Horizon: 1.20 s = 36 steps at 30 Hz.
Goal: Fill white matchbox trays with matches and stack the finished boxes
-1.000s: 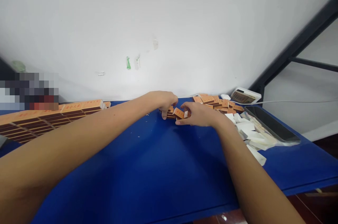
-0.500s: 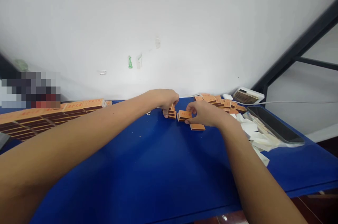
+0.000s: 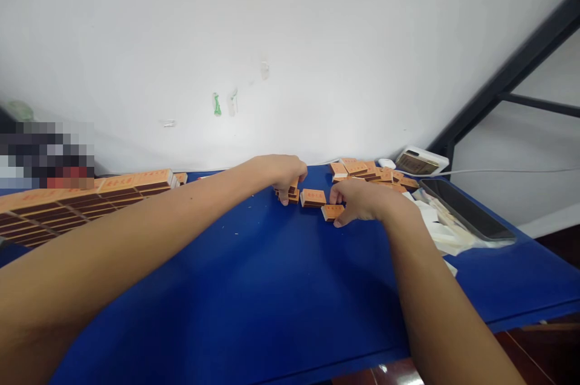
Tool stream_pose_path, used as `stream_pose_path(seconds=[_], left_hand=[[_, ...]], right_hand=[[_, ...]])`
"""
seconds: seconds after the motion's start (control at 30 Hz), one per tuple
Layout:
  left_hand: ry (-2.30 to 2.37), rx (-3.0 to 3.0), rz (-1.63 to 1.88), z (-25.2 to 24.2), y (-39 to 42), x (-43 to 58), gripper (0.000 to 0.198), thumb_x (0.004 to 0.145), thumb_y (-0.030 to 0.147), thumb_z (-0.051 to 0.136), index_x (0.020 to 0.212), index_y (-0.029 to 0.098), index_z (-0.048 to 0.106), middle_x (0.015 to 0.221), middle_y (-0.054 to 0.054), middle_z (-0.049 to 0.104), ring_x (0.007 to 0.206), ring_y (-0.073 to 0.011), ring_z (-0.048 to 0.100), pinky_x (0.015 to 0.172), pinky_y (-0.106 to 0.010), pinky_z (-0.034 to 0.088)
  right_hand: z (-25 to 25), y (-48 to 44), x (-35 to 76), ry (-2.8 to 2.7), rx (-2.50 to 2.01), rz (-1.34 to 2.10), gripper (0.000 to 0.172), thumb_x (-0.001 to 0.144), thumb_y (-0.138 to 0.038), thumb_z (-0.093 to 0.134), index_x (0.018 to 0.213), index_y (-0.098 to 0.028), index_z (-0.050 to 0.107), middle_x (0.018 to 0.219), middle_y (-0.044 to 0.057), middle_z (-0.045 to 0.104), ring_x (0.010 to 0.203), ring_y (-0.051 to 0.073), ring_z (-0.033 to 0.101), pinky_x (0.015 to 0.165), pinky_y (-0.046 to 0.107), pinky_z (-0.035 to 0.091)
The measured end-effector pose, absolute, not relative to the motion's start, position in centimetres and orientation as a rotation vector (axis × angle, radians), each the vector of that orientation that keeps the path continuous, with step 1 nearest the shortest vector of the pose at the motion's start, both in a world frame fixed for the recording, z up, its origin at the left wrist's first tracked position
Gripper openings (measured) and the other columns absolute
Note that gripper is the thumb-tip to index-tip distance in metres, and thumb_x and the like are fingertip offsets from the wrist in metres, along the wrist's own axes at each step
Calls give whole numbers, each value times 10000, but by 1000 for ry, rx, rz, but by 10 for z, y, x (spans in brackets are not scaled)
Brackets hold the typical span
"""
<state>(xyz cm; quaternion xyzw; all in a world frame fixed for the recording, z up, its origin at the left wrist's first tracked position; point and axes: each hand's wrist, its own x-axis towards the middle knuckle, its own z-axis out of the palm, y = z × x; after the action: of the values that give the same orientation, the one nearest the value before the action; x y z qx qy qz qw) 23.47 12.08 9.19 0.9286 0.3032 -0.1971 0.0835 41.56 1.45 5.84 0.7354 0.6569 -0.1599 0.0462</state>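
Note:
Near the wall, my left hand (image 3: 288, 176) is closed around a small stack of orange matchbox-like boxes (image 3: 293, 196), its thumb at the front side; the fingers behind are partly hidden. Just right of it, more orange boxes (image 3: 313, 197) are stacked on the blue table, touched by neither hand. My right hand (image 3: 351, 202) grips a single orange box (image 3: 333, 212) between thumb and fingers, low at the table surface. This box sits a little right of and in front of the middle stack.
A loose pile of orange boxes (image 3: 357, 168) lies behind my right hand. White papers (image 3: 437, 231), a dark phone-like slab (image 3: 469, 210) and a white device (image 3: 421, 161) with a cable are at right. Rows of boxes (image 3: 131, 181) stand at left on the blue table (image 3: 254, 312).
My right hand has let go of the middle stack and moved slightly right and nearer, onto the single box. My left hand stays on its stack. The view has shifted slightly.

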Motion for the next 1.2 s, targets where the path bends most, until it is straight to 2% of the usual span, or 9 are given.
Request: stream_pose_path(seconds=[0.17,0.33,0.5,0.57,0.77,1.0,1.1,1.2], left_hand=[[922,2762,-528,98,126,219,882,620,359,926,1442,251,625,1332,-110,719,1004,-299,709,825,-368,540],[922,2776,-489,92,130,212,752,625,338,908,1335,243,681,1278,-100,734,932,-265,700,754,-334,524],[863,2792,-471,86,129,218,619,639,362,886,1217,214,719,1124,-81,766,847,-245,694,715,-328,500],[848,2791,-471,87,127,221,600,644,367,879,1201,213,719,1106,-76,766,845,-247,694,711,-330,495],[848,2805,-489,89,119,227,630,635,376,889,1211,206,698,1133,-88,760,904,-270,705,752,-335,503],[823,2814,-466,81,115,229,523,691,345,844,1171,203,691,1055,-77,778,814,-238,707,682,-312,495],[809,2808,-447,77,115,231,487,720,298,809,1184,216,683,1014,-61,787,789,-225,710,669,-303,491],[814,2805,-438,76,114,231,523,719,286,812,1217,229,662,1031,-55,786,793,-220,712,658,-296,484]], right_hand=[[61,10,431,2062,2296,-457,306,663,-284,881,921,-262,717,972,51,779,836,273,732,605,330,492],[65,7,442,2195,2372,-307,276,711,-336,832,961,-249,757,972,71,784,778,254,716,585,317,474],[62,15,425,2553,2239,-284,229,797,-279,768,1022,-246,743,1069,43,774,919,232,701,721,303,497],[60,18,418,2585,2168,-329,241,798,-297,786,1030,-242,751,1071,45,769,948,241,691,759,313,495],[50,22,412,2413,2143,-430,447,760,-295,846,1192,-268,733,1090,45,764,923,253,701,704,312,475],[45,28,400,2424,2117,-410,297,831,-248,800,1119,-235,728,1112,56,782,968,252,715,723,296,471],[47,28,397,2461,2106,-439,341,835,-225,810,1166,-232,728,1155,61,786,1015,256,719,774,292,488],[50,26,399,2445,2137,-435,413,836,-277,837,1227,-233,712,1187,66,779,1039,263,719,794,295,498]])
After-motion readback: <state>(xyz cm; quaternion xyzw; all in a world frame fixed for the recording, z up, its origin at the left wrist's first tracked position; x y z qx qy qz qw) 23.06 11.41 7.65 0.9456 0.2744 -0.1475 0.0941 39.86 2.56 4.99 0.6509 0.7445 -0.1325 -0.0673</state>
